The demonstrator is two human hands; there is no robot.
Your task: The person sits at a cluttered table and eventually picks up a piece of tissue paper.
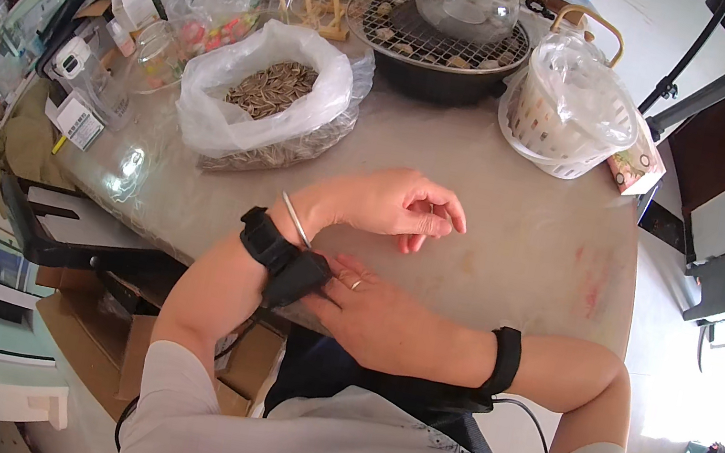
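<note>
My left hand point(400, 206) is held over the table, palm inward, its fingers loosely bent with nothing in them. Round its wrist are a silver bangle point(296, 221) and a black strap bearing a boxy black wrist device point(295, 279). My right hand point(384, 323), with a ring on one finger, reaches across to that device; its fingertips and thumb are at the device's edge and partly hidden by it. Another black wristband point(504, 361) circles my right wrist. Beyond my left hand stands a white plastic bag point(199, 106) opened wide, filled with sunflower seeds point(274, 90).
A glass teapot point(467, 2) sits on a round wire grill point(389, 23) at the back. To its right is a white basket point(561, 116) lined with clear plastic, beside a tissue box point(637, 163). Jars and bags crowd the back left. A cardboard box point(94, 344) lies below the table.
</note>
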